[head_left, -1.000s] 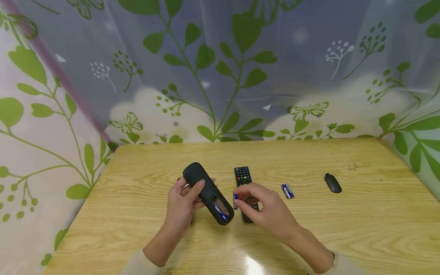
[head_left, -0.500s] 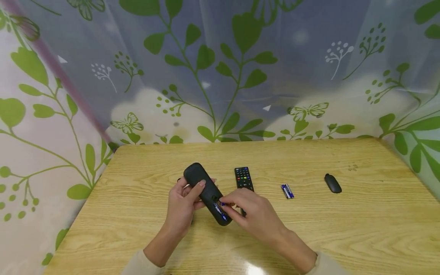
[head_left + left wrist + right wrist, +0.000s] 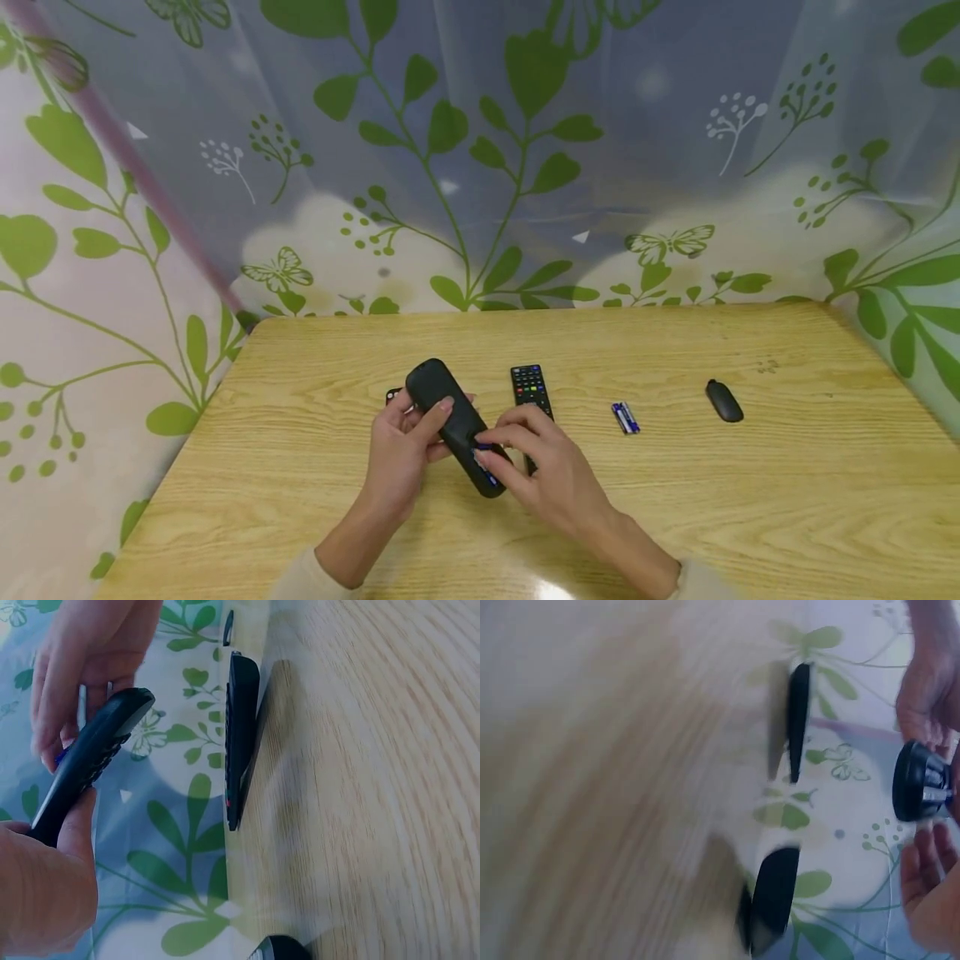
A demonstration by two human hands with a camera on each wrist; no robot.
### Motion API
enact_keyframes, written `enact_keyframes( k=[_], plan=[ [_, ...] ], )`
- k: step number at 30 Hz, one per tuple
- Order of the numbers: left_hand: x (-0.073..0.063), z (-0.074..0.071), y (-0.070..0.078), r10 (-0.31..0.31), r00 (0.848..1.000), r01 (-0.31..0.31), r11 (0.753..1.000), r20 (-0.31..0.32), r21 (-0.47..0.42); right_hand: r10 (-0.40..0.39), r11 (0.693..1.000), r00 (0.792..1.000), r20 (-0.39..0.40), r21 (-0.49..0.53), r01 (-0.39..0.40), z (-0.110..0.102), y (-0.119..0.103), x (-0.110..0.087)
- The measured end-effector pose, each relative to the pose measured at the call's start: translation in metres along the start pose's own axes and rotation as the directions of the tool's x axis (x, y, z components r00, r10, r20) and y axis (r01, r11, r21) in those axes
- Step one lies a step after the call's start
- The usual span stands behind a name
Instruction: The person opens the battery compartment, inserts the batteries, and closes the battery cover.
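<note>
My left hand (image 3: 396, 458) grips a black remote control (image 3: 437, 393) above the table, its back turned up and its battery compartment uncovered. One blue battery (image 3: 492, 480) lies in that compartment. With thumb and fingertips, my right hand (image 3: 553, 473) pinches another blue battery (image 3: 482, 447) at the compartment; the fingers cover much of it, so how far it sits in is unclear. From the side, the left wrist view shows the remote's buttons facing down and a bit of blue battery (image 3: 61, 757) under the right fingertips. The right wrist view shows the remote's end (image 3: 909, 784).
On the wooden table (image 3: 300, 358), a second remote (image 3: 528, 385) lies buttons up, partly behind my right hand. Another dark buttoned thing (image 3: 392, 394) is mostly hidden by my left hand. Blue-and-white batteries (image 3: 626, 418) and a small black oval piece with a tab (image 3: 724, 401) lie rightward.
My right hand has carried the battery leftward from beside the remote to its compartment, and its fingers now cover part of the opening. My left hand keeps its grip, barely moving.
</note>
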State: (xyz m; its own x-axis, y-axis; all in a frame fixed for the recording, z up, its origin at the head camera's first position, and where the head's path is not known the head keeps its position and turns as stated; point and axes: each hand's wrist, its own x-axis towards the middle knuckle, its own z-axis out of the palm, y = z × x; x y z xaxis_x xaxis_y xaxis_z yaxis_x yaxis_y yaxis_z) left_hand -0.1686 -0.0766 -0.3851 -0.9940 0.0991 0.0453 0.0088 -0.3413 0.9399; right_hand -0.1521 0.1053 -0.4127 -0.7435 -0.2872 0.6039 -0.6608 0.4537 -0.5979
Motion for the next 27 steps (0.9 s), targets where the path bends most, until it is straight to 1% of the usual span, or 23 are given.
enact_keyframes(
  k=[1,2,4,6,8,10,13,15,16,18,19,21,23,24,26,27],
  plan=[
    [0.0,0.001,0.0,-0.002,1.0,0.002,1.0,0.0,0.002,0.072,0.996,0.997,-0.003,0.046,-0.071,0.001,-0.002,0.0],
    [-0.001,0.001,0.0,-0.004,1.0,0.004,1.0,0.0,0.004,0.142,0.985,0.99,-0.003,0.096,-0.141,0.002,-0.003,0.0],
    [-0.002,0.002,-0.001,-0.006,1.0,0.006,1.0,-0.001,0.011,0.269,0.948,0.963,0.004,0.176,-0.265,0.004,-0.007,0.002],
    [-0.003,0.003,-0.001,-0.008,1.0,0.008,1.0,-0.003,0.015,0.36,0.902,0.933,0.024,0.246,-0.354,0.006,-0.008,0.003],
    [-0.004,0.003,-0.001,-0.008,1.0,0.008,1.0,-0.005,0.012,0.427,0.851,0.903,0.052,0.314,-0.421,0.005,-0.009,0.004],
    [-0.004,0.004,-0.001,-0.003,1.0,0.003,1.0,0.0,0.007,0.487,0.792,0.869,0.087,0.374,-0.482,0.004,-0.009,0.004],
    [-0.003,0.005,-0.001,0.012,1.0,-0.012,1.0,0.012,0.004,0.564,0.698,0.811,0.157,0.434,-0.57,0.001,-0.008,0.005],
    [-0.003,0.005,-0.001,0.022,1.0,-0.022,1.0,0.017,0.006,0.605,0.634,0.764,0.225,0.445,-0.633,-0.001,-0.007,0.006],
    [-0.003,0.006,-0.001,0.026,1.0,-0.026,1.0,0.018,0.007,0.619,0.605,0.74,0.263,0.442,-0.662,-0.001,-0.007,0.006],
    [-0.004,0.006,-0.001,0.03,0.999,-0.03,0.999,0.017,0.013,0.618,0.54,0.698,0.361,0.45,-0.711,-0.003,-0.005,0.006],
    [-0.004,0.006,-0.001,0.031,0.999,-0.031,0.999,0.016,0.015,0.609,0.51,0.679,0.41,0.453,-0.731,-0.004,-0.004,0.005],
    [-0.005,0.007,-0.002,0.036,0.999,-0.036,0.999,0.022,0.017,0.575,0.465,0.646,0.501,0.45,-0.763,-0.006,-0.002,0.003],
    [-0.005,0.008,-0.002,0.038,0.999,-0.038,0.999,0.027,0.019,0.537,0.422,0.617,0.575,0.451,-0.787,-0.008,0.0,0.001],
    [-0.005,0.008,-0.002,0.04,0.999,-0.04,0.999,0.029,0.019,0.524,0.407,0.606,0.598,0.449,-0.795,-0.008,0.001,0.0],
    [-0.005,0.009,-0.003,0.047,0.998,-0.048,0.999,0.034,0.023,0.5,0.379,0.587,0.636,0.449,-0.809,-0.008,0.002,-0.002],
    [-0.005,0.009,-0.004,0.049,0.998,-0.049,0.998,0.033,0.025,0.491,0.362,0.582,0.649,0.455,-0.813,-0.008,0.002,-0.003]
  ],
)
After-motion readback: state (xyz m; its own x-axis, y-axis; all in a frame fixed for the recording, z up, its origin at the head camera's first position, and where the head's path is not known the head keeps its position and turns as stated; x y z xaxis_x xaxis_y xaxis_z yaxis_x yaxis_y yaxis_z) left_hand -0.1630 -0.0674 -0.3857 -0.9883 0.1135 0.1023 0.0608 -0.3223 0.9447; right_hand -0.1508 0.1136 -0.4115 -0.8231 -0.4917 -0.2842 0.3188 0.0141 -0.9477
